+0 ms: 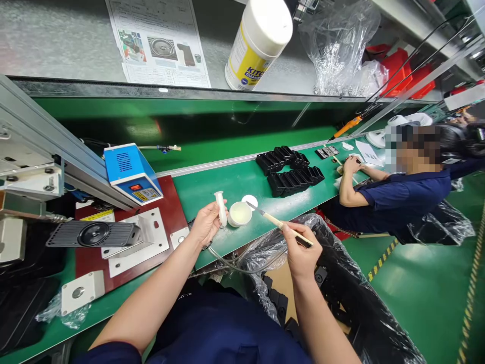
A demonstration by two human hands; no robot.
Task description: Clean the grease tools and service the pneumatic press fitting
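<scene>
My left hand [206, 222] is closed around a whitish plastic syringe barrel [221, 208], held upright with its flanged end up. My right hand [302, 247] grips a small spatula [275, 219] with a pale handle, a dark end and a thin metal blade. The blade tip points left, over or beside a small round tub [240, 214] of pale yellowish paste. Beside the tub lies a white round lid [250, 202]. The tub stands on the green bench [212, 242], just right of the syringe barrel.
Rows of black plastic parts [290, 174] stand further along the bench. A blue device [132, 172] and a fixture with a black speaker part [94, 234] are at left. Below the bench is a plastic-lined bin [348, 283]. At right sits a co-worker [401, 197].
</scene>
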